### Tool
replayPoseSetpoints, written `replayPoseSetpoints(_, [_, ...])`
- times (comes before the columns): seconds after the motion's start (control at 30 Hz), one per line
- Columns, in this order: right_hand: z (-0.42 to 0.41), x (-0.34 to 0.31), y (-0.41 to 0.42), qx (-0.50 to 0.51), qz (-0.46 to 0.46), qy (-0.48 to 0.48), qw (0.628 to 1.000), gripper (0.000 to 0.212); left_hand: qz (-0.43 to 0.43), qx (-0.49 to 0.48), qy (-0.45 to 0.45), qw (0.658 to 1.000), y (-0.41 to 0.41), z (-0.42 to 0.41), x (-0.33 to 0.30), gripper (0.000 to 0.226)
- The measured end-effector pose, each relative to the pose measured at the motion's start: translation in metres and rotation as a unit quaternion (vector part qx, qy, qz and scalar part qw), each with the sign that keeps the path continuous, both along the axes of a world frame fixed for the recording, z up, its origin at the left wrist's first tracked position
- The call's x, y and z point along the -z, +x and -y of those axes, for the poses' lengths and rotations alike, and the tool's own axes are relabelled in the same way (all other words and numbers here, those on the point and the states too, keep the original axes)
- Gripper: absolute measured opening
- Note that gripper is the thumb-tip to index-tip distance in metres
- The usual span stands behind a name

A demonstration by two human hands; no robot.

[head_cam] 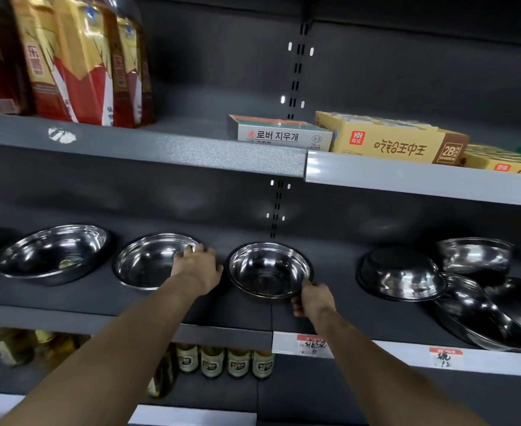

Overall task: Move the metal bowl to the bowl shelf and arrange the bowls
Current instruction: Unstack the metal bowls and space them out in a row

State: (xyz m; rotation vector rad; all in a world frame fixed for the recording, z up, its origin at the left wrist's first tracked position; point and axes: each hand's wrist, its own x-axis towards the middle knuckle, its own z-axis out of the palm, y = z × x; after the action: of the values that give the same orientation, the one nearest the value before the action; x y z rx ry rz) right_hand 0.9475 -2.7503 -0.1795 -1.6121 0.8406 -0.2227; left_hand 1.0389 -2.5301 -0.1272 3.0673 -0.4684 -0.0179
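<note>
Glossy mirror-bright metal bowls (269, 269), matt dark shelf (68, 298), printed cardboard boxes (397, 142)

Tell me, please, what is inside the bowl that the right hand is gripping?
The bowl in the right hand looks empty: only reflections on bare metal. The near inner wall is hidden by its rim.

**A shop aisle with stocked retail shelving**

This is a shop. Dark metal shelves (136, 142) run in tiers on slotted uprights (296, 72). Handwritten price tags (311, 344) sit in the front rail of the bowl shelf (68, 315), where steel bowls (54, 253) are laid out as stock. Above stand large bottles of cooking oil (68, 56) and boxed erasers (284, 135); below, a row of identical labelled bottles (225, 362).
</note>
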Motion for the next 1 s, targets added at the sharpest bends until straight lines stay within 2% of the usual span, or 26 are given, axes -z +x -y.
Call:
replayPoseSetpoints(0.13, [-0.008,0.003,0.002,-0.026,-0.025,-0.013,0.999,0.04,-0.024,-0.001,-0.013,1.0,0.0,-0.006,0.0,0.056])
replayPoseSetpoints(0.57, [-0.002,-0.001,-0.005,-0.003,-0.063,-0.075,0.995,0.04,-0.031,0.025,-0.034,0.999,0.001,-0.002,0.003,0.053])
replayPoseSetpoints(1.0, [0.029,0.0,-0.041,0.096,-0.063,-0.081,0.99,0.034,-0.039,0.171,-0.084,0.981,-0.009,0.065,0.009,0.055])
